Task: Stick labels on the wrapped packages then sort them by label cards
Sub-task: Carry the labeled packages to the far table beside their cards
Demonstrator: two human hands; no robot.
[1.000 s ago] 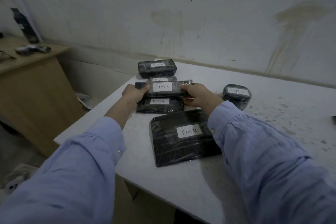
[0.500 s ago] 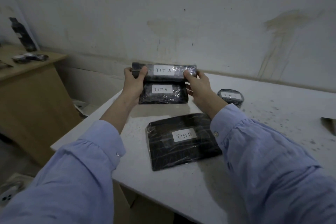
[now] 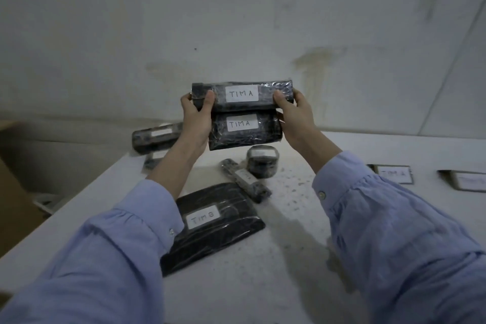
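1. Black plastic-wrapped packages, two of them labelled "TIMA", are held stacked in the air above the tabletop (image 3: 302, 258): the upper package (image 3: 242, 95) is seated on the lower package (image 3: 244, 130).
2. The stack's left end is clasped by the left hand (image 3: 197, 119), its thumb pressed on the upper package's front.
3. The right end is gripped by the right hand (image 3: 294, 118), fingers curled around both.
4. A flat package (image 3: 213, 223) marked "TIMB", a slim roll (image 3: 246, 180) and a round package (image 3: 263, 162) are laid on the tabletop beneath.
5. Two label cards (image 3: 394, 173) are seen further right.
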